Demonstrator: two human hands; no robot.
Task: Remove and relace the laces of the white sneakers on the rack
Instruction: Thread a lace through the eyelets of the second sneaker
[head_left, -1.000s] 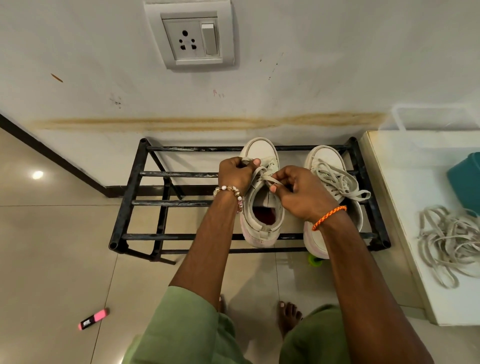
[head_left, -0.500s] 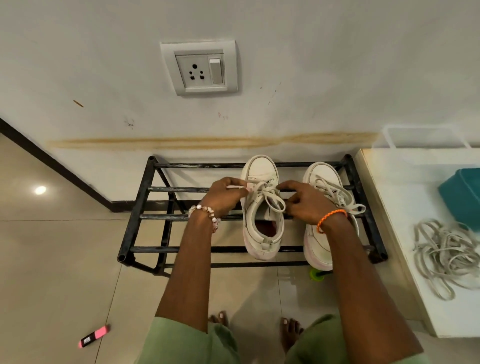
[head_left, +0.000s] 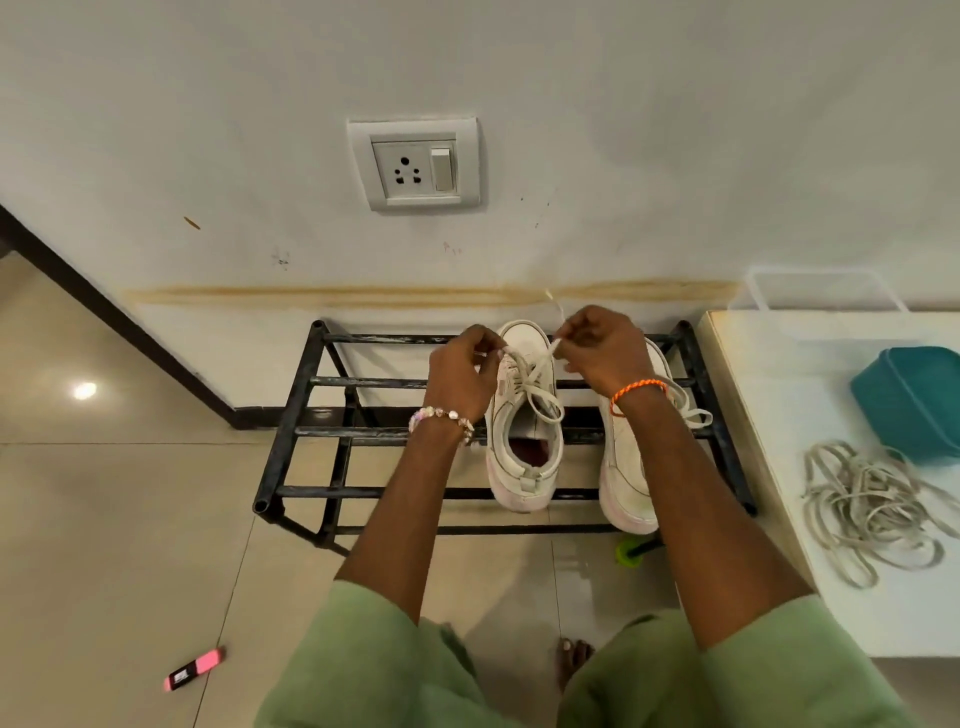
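Two white sneakers (head_left: 524, 415) — scuffed, pink-soled — laces (head_left: 537, 384) loose.

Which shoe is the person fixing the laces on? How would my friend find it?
Look under the wall socket for the black rack on the floor, where two white sneakers sit side by side. It is the sneaker nearer the rack's middle. Both hands, left hand and right hand, pinch its lace ends; the other sneaker has a bow.

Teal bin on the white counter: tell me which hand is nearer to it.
Right. The right hand pinches a lace end over the rack, between the two sneakers, on the side toward the teal bin. The left hand grips the lace on the left sneaker's far side.
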